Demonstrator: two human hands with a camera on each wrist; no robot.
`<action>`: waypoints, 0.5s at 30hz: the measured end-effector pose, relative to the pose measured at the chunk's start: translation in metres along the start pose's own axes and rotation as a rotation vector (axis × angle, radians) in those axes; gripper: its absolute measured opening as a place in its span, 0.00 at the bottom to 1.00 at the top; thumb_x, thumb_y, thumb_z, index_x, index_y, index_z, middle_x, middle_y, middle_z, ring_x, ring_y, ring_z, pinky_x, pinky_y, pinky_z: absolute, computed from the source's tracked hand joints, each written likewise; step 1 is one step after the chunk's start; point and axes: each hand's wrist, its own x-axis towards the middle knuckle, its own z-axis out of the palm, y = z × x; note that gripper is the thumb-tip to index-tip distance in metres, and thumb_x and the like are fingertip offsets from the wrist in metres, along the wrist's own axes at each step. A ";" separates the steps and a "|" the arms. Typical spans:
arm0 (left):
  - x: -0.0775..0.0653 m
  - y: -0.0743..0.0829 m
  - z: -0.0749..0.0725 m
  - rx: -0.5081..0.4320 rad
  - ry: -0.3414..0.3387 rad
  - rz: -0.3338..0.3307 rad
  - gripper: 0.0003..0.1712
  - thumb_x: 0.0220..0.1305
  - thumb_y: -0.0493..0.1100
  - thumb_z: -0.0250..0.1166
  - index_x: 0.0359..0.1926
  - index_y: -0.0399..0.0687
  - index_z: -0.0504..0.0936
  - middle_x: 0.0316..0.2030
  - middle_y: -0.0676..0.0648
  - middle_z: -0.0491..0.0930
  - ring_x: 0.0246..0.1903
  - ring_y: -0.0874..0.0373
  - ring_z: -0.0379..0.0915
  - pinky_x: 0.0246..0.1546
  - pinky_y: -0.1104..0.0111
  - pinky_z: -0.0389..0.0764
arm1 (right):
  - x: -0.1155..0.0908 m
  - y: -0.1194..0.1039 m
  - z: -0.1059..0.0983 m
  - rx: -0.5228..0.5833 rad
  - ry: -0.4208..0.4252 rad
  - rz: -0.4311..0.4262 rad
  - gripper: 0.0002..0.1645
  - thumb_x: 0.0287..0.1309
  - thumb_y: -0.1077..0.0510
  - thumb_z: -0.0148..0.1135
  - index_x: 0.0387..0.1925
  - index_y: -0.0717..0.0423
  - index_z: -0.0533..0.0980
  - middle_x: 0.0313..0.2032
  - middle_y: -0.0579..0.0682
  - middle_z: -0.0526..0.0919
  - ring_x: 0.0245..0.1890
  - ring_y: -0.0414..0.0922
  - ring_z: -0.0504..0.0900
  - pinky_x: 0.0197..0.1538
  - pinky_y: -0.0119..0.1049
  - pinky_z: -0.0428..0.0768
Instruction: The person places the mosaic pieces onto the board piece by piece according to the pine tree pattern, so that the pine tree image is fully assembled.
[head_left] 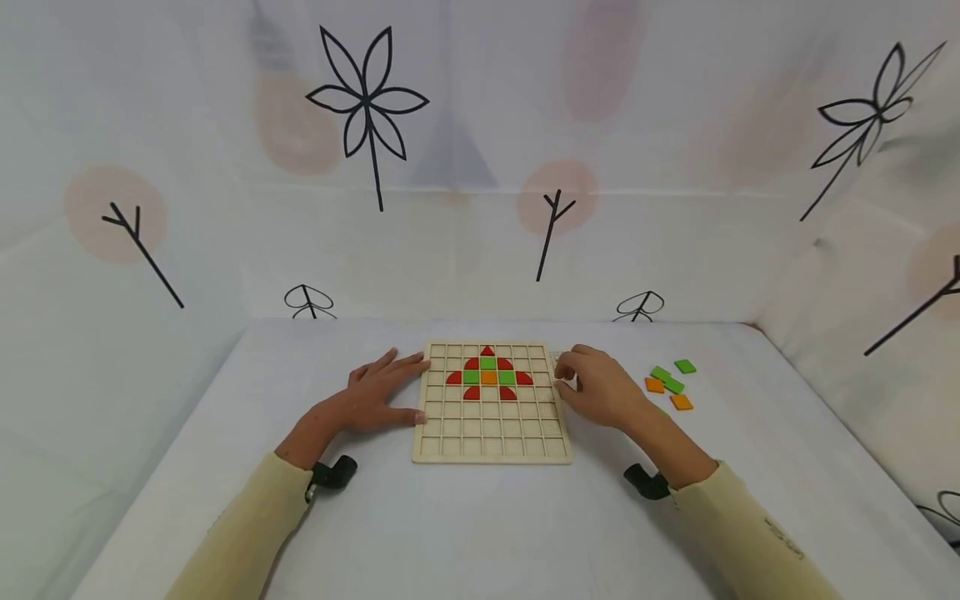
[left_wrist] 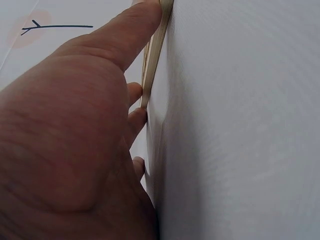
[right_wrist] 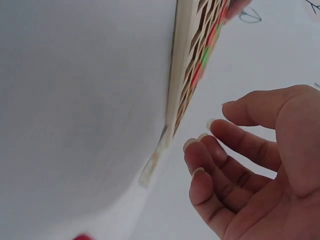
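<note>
A pale wooden grid board [head_left: 491, 450] lies flat on the table. Set in its upper rows are red curved pieces [head_left: 522, 378], a red triangle [head_left: 487, 351], green squares [head_left: 488, 363] and one orange square [head_left: 489, 378], in a symmetrical figure. My left hand [head_left: 367, 400] rests at the board's left edge with fingers spread, thumb and fingertips touching the rim. My right hand [head_left: 600, 387] is beside the right edge, its fingers loosely curled. In the right wrist view, nothing sits between the fingertips [right_wrist: 191, 145], which are apart from the board.
Right of my right hand lie loose green tiles [head_left: 685, 366] and orange tiles [head_left: 682, 402], one green tile partly hidden behind the wrist. A thin pale strip [right_wrist: 148, 170] lies by the board's edge. White patterned cloth [head_left: 457, 250] stands behind the table and along both sides.
</note>
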 end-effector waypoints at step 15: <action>0.000 0.000 -0.002 0.003 -0.005 -0.010 0.55 0.65 0.73 0.68 0.85 0.64 0.57 0.85 0.55 0.49 0.85 0.40 0.29 0.75 0.32 0.40 | -0.011 0.079 -0.029 0.013 0.098 0.160 0.08 0.68 0.60 0.67 0.44 0.62 0.83 0.42 0.57 0.82 0.42 0.54 0.80 0.44 0.49 0.83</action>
